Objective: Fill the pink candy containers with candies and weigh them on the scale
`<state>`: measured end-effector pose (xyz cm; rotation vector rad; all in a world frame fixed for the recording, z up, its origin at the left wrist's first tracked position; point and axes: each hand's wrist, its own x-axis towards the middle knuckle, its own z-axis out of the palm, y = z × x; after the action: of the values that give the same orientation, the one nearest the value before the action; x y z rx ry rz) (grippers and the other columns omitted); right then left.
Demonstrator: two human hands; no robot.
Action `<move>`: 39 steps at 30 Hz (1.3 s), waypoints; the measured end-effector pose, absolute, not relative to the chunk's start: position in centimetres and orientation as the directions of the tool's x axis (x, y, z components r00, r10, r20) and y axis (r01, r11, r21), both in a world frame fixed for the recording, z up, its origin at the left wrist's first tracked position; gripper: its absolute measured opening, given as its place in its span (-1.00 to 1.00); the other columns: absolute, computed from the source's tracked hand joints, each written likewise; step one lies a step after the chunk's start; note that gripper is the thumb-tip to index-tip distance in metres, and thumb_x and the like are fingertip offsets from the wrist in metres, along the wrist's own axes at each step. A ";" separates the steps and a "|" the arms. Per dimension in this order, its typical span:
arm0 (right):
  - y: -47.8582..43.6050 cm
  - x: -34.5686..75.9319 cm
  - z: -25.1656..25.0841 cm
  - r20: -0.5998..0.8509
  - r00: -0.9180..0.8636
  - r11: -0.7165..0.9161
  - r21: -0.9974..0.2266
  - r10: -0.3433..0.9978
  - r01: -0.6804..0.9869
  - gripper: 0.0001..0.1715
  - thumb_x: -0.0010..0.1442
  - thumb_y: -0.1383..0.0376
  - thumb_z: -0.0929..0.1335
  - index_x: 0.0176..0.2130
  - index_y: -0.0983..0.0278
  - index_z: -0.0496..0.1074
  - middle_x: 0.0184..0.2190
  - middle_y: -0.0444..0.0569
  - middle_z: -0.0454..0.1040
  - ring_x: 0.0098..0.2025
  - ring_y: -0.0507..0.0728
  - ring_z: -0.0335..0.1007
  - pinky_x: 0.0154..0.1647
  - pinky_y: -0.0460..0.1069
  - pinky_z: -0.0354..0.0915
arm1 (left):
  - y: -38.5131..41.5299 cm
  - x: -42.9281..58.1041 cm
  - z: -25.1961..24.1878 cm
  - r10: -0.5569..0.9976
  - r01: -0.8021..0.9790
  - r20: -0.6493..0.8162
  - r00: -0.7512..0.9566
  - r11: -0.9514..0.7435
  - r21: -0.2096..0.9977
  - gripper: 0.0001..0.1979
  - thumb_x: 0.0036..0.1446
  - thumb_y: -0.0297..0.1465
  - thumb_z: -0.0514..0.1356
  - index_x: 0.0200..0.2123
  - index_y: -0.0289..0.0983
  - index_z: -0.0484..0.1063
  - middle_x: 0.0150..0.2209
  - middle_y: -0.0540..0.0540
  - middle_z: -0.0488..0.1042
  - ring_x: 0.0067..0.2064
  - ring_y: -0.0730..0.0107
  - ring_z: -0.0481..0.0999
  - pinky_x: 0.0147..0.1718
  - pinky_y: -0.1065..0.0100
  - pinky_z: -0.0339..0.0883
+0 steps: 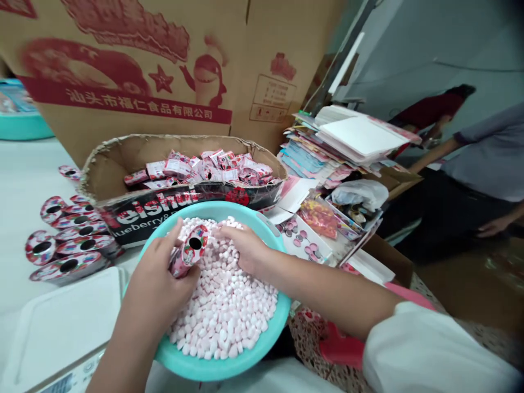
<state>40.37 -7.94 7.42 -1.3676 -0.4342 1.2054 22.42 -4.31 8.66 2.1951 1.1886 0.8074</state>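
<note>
A turquoise basin point(223, 374) is filled with small pale pink candies point(223, 322). Over its left side, my left hand point(164, 273) is closed around a small pink printed candy box point(190, 254) with a dark round hole in its top. My right hand point(245, 248) dips into the candies to the right of that box. Its fingers are curled among them, and the fingertips are partly hidden. The box and the right fingertips are close together.
Behind the basin, a cut-down carton point(110, 185) holds several similar boxes. More boxes point(77, 245) stand on the left beside a white scale point(65, 322). Stacked cards point(327, 142) and a tray of small pink pieces point(305, 240) lie right. A person point(483, 158) stands beyond.
</note>
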 end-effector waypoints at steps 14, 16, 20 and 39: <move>-5.1 36.4 12.6 -0.284 0.493 0.168 -0.706 0.822 -0.688 -0.63 -0.17 0.46 0.51 -0.42 0.24 0.30 -0.43 -0.18 0.51 -0.36 0.03 0.48 -0.39 -0.11 0.45 | -4.6 22.4 9.0 0.791 0.530 0.189 0.582 -0.545 0.649 -0.57 0.07 -0.37 0.20 0.05 -0.10 0.52 -0.05 -0.13 0.48 -0.05 0.10 0.50 -0.04 0.14 0.38; -5.1 36.0 12.6 -0.263 0.512 0.195 -0.711 0.818 -0.676 -0.61 -0.18 0.46 0.51 -0.44 0.23 0.27 -0.46 -0.20 0.49 -0.40 0.02 0.45 -0.41 -0.11 0.42 | -4.7 22.3 9.0 0.804 0.536 0.192 0.563 -0.532 0.656 -0.58 0.06 -0.38 0.20 0.02 -0.09 0.53 -0.06 -0.11 0.49 -0.07 0.12 0.51 -0.07 0.15 0.38; -5.2 35.5 12.5 -0.212 0.549 0.244 -0.728 0.809 -0.641 -0.62 -0.18 0.42 0.52 -0.45 0.22 0.27 -0.49 -0.22 0.48 -0.36 0.02 0.47 -0.34 -0.11 0.43 | -4.8 22.2 8.9 0.824 0.557 0.181 0.537 -0.507 0.657 -0.65 0.05 -0.38 0.20 -0.06 -0.07 0.55 -0.07 -0.08 0.50 -0.10 0.13 0.52 -0.13 0.15 0.37; -6.6 35.4 11.3 0.312 0.421 0.387 -0.917 0.851 -0.102 -0.53 0.38 0.09 0.25 -0.46 0.22 0.49 -0.32 -0.10 0.57 -0.12 0.12 0.53 0.12 0.10 0.37 | -4.4 22.3 8.5 0.801 0.520 0.213 0.560 -0.539 0.662 -0.77 0.04 -0.39 0.17 -0.20 -0.20 0.51 -0.10 -0.11 0.49 -0.09 0.14 0.50 -0.16 0.18 0.36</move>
<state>35.37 -6.63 11.33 -0.9805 -0.9359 0.7353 22.28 -4.43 8.47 2.2565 1.0580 0.6873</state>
